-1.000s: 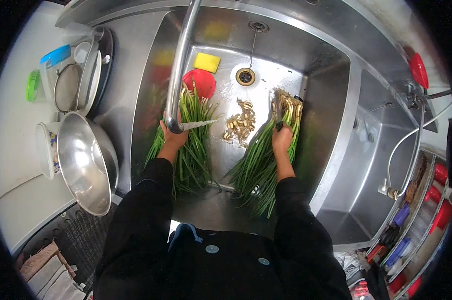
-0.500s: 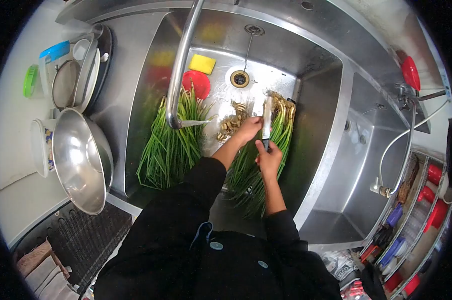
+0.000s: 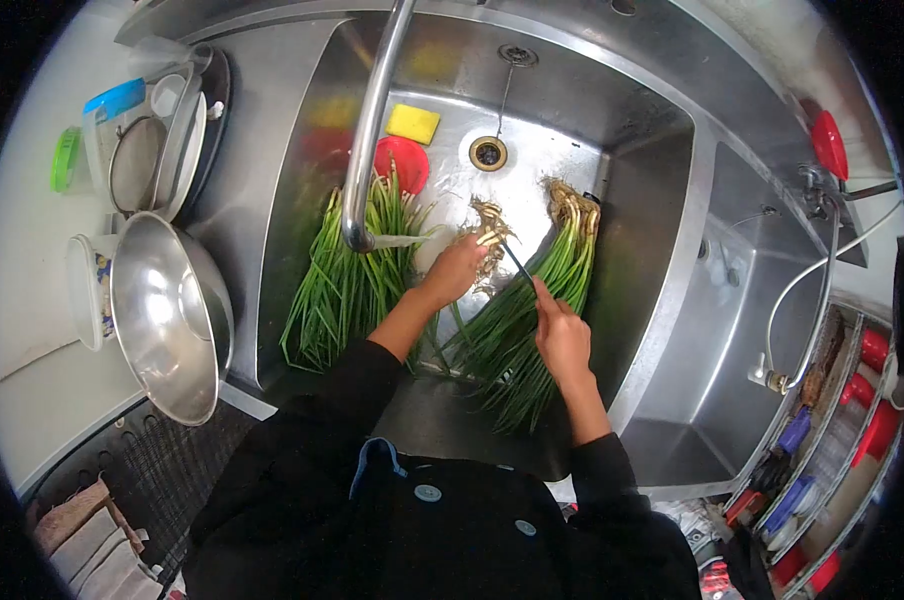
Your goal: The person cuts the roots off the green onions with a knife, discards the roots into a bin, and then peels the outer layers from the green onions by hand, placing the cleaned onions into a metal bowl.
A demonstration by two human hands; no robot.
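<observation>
Nearest the body: right grip (image 3: 562,335), clenched on a knife (image 3: 518,266). Thin blade slanting up and left from that grip, tip close to the left grip (image 3: 456,270). Under and just beside the right grip: a bunch of green onions (image 3: 557,265), long way running away from the body, roots at the far end. Left grip curled over a small pile of cut roots (image 3: 489,232); holding or only touching, cannot tell. Left of it, a second bunch (image 3: 347,285) below the tap (image 3: 372,120). Farthest: red lid (image 3: 404,162), yellow sponge (image 3: 413,123), drain (image 3: 488,152).

The faucet pipe (image 3: 370,130) arched over the left scallion bundle (image 3: 344,290), barring descent there; bare sink floor (image 3: 544,168) lay open near the drain (image 3: 489,153).
</observation>
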